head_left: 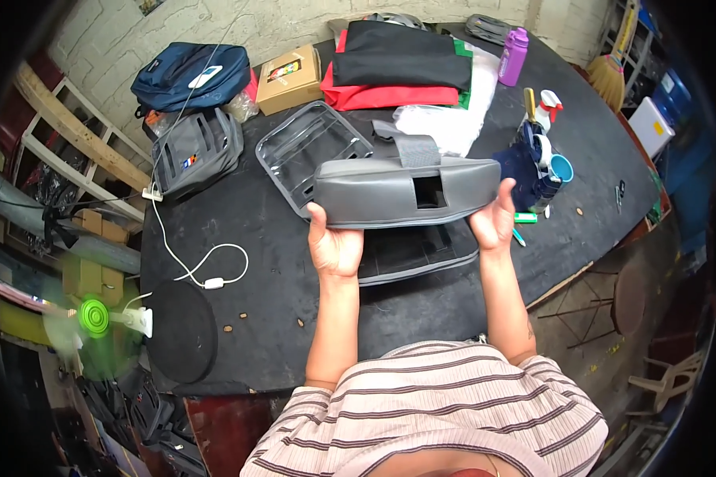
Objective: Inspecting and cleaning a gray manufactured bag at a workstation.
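Both hands, left hand and right hand, hold a grey bag panel by its ends above the black desk; purple bottle well behind the panel.

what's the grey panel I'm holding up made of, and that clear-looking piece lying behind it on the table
The grey panel, held by the left hand and right hand, looks like matte faux leather or coated fabric: smooth, dull sheen, stitched edges, a rectangular cut-out. The clear piece seems glossy transparent plastic sheet with grey fabric binding; it shows glare. Neither is certain from this view.

Matt grey leatherette panel (smooth)
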A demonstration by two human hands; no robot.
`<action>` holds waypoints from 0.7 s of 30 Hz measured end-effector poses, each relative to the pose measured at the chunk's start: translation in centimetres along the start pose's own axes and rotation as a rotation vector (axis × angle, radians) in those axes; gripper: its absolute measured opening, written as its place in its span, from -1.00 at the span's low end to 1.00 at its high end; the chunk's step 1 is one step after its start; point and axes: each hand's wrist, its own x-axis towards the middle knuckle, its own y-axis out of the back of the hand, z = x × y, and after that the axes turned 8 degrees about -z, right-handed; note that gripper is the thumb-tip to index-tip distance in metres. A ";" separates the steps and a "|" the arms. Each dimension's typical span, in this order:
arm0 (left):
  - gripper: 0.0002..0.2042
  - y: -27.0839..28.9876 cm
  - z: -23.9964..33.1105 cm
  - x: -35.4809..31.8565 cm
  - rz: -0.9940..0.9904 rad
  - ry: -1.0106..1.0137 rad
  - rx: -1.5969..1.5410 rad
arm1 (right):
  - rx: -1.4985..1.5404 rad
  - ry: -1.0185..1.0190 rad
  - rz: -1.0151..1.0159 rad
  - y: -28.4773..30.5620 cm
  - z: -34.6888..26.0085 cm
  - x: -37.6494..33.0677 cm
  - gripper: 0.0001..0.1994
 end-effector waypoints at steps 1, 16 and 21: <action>-0.57 -0.5 -0.3 -0.1 0.081 0.009 0.090 | -0.068 0.012 0.093 -0.1 0.6 -0.2 -0.58; -0.48 -3.3 7.6 1.2 -0.043 0.514 0.920 | -0.989 -0.548 -0.043 -8.8 -5.8 4.1 -0.28; -0.37 -3.7 8.3 4.6 -0.134 0.679 1.070 | -1.125 -0.589 -0.271 -7.0 -6.9 7.1 -0.19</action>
